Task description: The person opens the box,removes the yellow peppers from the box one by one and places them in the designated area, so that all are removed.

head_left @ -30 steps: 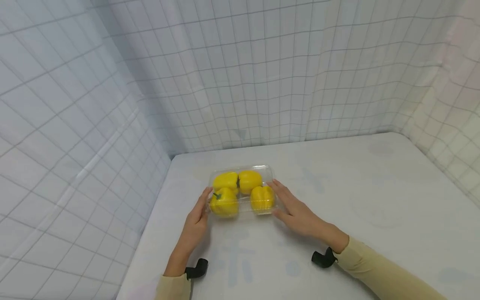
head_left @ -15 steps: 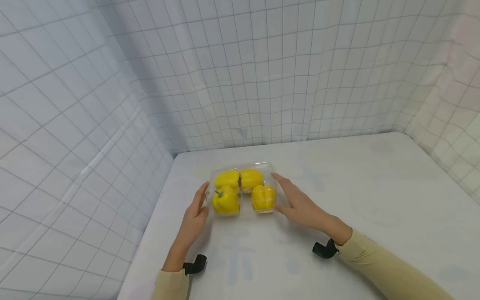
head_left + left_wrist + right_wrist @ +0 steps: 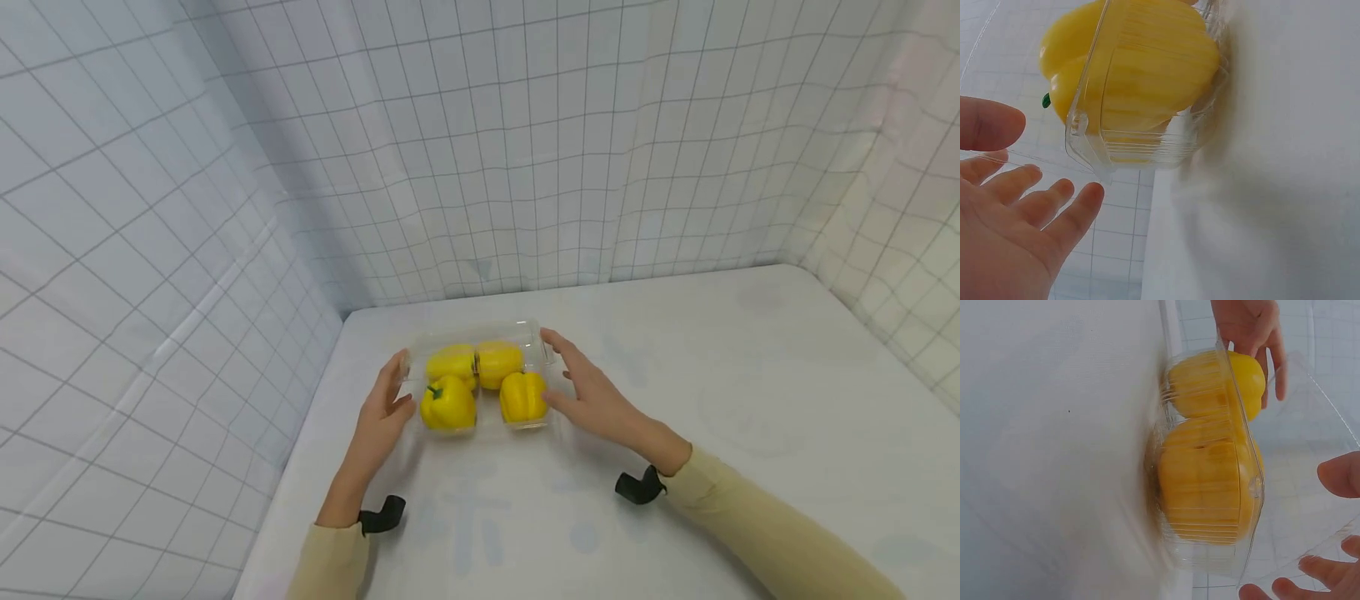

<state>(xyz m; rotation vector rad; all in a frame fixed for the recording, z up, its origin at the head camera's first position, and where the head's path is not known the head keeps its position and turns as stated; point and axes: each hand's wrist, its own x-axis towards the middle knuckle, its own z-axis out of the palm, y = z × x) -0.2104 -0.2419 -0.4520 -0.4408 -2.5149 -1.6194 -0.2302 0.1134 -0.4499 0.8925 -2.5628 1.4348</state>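
Note:
Several yellow bell peppers (image 3: 448,403) sit in a clear plastic clamshell box (image 3: 491,417) on the white table. Its transparent lid (image 3: 1310,419) is raised off the tray, tilted up and back. My left hand (image 3: 381,421) is at the lid's left edge, fingertips against it and thumb apart. On the opposite side, my right hand (image 3: 600,404) has its fingers spread along the lid's right edge. The left wrist view shows a pepper (image 3: 1147,69) through the ribbed tray wall, with a green stem. Exact contact of each thumb with the clear lid cannot be made out.
The white table (image 3: 720,392) has faint printed shapes. White grid-patterned curtains (image 3: 517,150) hang behind it and on both sides. A black wrist mount (image 3: 382,515) is strapped on my left wrist, another black mount (image 3: 640,486) on my right.
The lid has swung up and back off the tray, and its front edge is now over the rear peppers. Both hands have moved slightly farther from me with it. The peppers stay in the tray.

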